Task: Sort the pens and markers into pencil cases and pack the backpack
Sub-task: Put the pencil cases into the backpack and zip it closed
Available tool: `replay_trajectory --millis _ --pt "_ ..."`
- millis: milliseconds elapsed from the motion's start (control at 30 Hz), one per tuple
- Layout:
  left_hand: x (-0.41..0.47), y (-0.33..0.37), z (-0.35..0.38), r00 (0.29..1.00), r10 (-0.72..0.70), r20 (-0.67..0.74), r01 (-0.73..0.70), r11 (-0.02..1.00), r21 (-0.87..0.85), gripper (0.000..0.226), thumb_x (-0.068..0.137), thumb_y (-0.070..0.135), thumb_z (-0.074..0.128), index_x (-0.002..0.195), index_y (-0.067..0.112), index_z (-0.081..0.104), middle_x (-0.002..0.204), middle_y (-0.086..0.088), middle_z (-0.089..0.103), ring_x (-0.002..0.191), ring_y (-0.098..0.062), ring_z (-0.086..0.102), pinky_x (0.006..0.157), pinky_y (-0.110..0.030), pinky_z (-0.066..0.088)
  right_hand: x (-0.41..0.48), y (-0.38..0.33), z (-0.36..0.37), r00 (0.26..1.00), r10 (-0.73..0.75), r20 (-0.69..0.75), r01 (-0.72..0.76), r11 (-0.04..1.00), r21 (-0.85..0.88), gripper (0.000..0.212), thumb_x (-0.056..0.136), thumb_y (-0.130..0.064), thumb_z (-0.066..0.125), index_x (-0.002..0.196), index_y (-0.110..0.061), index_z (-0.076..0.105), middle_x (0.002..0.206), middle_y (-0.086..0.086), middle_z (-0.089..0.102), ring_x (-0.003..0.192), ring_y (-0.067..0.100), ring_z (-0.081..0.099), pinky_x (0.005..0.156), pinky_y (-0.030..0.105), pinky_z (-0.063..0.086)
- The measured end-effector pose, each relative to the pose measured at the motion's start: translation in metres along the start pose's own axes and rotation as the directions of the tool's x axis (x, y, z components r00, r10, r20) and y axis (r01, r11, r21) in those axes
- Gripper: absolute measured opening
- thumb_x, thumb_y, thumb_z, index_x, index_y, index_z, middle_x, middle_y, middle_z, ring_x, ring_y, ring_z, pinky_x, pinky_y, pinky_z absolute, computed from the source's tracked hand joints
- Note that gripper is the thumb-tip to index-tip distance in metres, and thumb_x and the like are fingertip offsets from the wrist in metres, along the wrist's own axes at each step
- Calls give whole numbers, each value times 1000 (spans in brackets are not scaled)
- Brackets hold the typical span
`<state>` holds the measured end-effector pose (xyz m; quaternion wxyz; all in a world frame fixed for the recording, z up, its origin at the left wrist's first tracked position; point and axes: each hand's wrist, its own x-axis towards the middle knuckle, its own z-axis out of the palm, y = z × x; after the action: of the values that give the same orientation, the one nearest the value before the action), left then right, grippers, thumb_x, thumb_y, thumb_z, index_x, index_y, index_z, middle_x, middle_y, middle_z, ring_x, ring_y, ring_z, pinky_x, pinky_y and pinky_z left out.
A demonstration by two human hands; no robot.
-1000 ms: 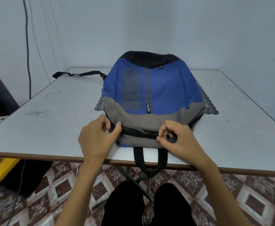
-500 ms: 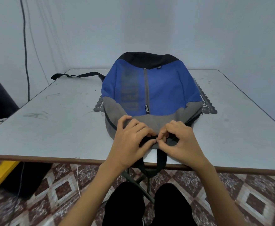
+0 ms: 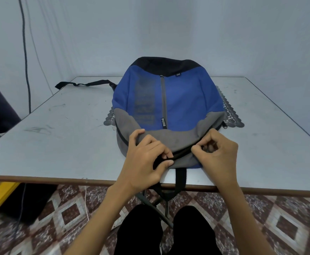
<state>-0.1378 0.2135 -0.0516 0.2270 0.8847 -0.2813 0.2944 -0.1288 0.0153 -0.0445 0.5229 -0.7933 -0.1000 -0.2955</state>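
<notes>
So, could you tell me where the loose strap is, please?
In the head view, the strap lies far left on the table, trailing from the backpack.

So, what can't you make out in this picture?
Head view:
1. Inside the backpack: hidden by its own fabric.
2. What the right hand pinches at the zipper: covered by its curled fingers.
3. The zipper under the left hand: covered by that hand.
4. The lace mat: mostly under the backpack.

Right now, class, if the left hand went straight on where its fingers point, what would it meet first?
Probably the right hand, pinching the backpack's zip; the left hand points along it.
</notes>
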Motion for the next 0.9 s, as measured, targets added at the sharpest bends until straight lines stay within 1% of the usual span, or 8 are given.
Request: replay_trajectory --millis 100,267,333,433,567,633,733,900 --pt "1 1 -2 1000 18 7 -18 1000 -24 7 82 31 68 81 24 65 72 17 51 83 -7 53 111 -45 23 1 0 -1 999 41 -23 -40 998 49 21 66 10 68 62 -5 55 55 0 48 50 7 38 50 18 33" --pt "7 9 -3 999 15 -52 -15 1000 6 8 80 30 67 81 22 65 76 16 56 87 -10 55 109 -49 27 3 -1 -3 996 28 80 -37 992 119 24 73 12 65 70 -8 54 62 -1 51 57 5 44 56 15 39" --pt "12 15 -1 996 2 -89 1 1000 30 12 83 36 66 86 24 68 85 16 62 93 -10 57 109 -50 28 3 -2 -3 995 5 99 -17 992 125 25 75 12 66 72 -11 55 64 0 52 56 7 46 55 15 39" --pt "26 26 5 997 -31 -71 37 996 84 29 85 52 60 97 28 71 97 15 65 102 -11 58 109 -50 26 2 -3 -4 995 -30 95 17 991 130 26 77 11 67 74 -13 58 67 0 57 57 15 53 54 20 45" --pt "38 30 20 998 -33 -53 41 986 160 28 88 52 57 84 27 68 80 14 66 88 -12 58 110 -47 23 1 -2 -8 995 23 101 -46 973 228 24 81 11 67 80 -12 60 69 8 60 61 24 61 56 28 54" --pt "38 26 25 995 -47 -88 60 987 151 27 89 50 59 78 26 64 73 13 65 80 -12 57 109 -44 24 2 -1 -9 989 62 133 -97 957 275 20 82 11 66 84 -9 62 74 14 62 62 26 65 61 27 56" --pt "34 24 28 989 -57 -136 72 991 109 21 89 44 64 78 26 65 73 14 66 77 -10 57 107 -44 26 3 -1 -10 983 75 169 -121 953 279 15 81 9 69 84 -5 65 80 15 66 69 26 69 66 25 57" --pt "31 23 32 984 -48 -172 56 997 45 19 90 39 67 78 24 66 71 13 62 68 -6 54 104 -46 33 5 0 -7 972 198 127 -228 926 301 16 78 13 69 78 -3 66 68 11 68 62 21 69 62 20 55"
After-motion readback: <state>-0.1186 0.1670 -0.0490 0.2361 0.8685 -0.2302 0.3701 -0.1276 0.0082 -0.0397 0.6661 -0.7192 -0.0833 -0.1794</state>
